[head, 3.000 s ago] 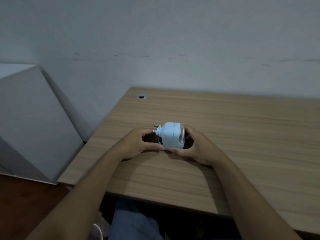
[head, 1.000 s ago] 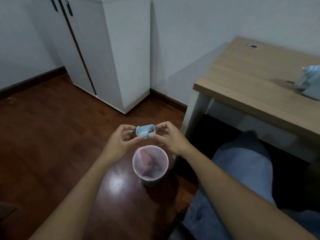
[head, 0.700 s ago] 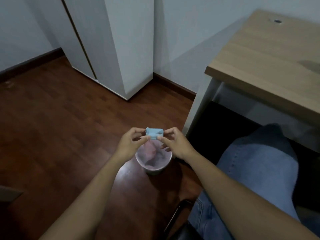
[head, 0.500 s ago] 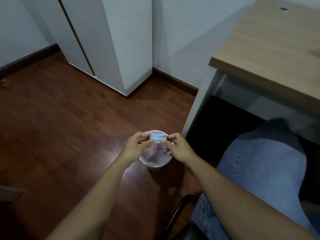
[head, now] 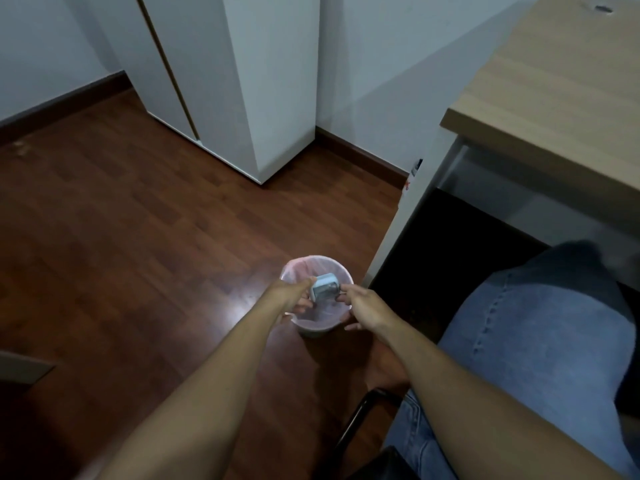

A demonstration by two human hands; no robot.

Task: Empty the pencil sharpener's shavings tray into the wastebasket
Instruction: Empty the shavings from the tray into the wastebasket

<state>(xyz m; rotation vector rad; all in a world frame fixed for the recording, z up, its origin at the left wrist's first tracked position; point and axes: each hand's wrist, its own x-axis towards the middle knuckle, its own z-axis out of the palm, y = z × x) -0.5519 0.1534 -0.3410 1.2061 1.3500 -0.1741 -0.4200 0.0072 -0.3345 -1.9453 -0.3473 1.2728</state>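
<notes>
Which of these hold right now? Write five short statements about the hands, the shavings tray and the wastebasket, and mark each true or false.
1. Both hands, left and right, hold the small light-blue plastic shavings tray. True.
2. The tray is held over the open mouth of the round wastebasket with a pink liner. True.
3. The wastebasket stands on the light wooden desk. False: it stands on the dark red-brown wooden floor, beside the desk's leg.
4. The wastebasket is tipped onto its side. False: it stands upright, mouth up.
5. The tall white cabinet stands behind the wastebasket, against the wall. True.
</notes>
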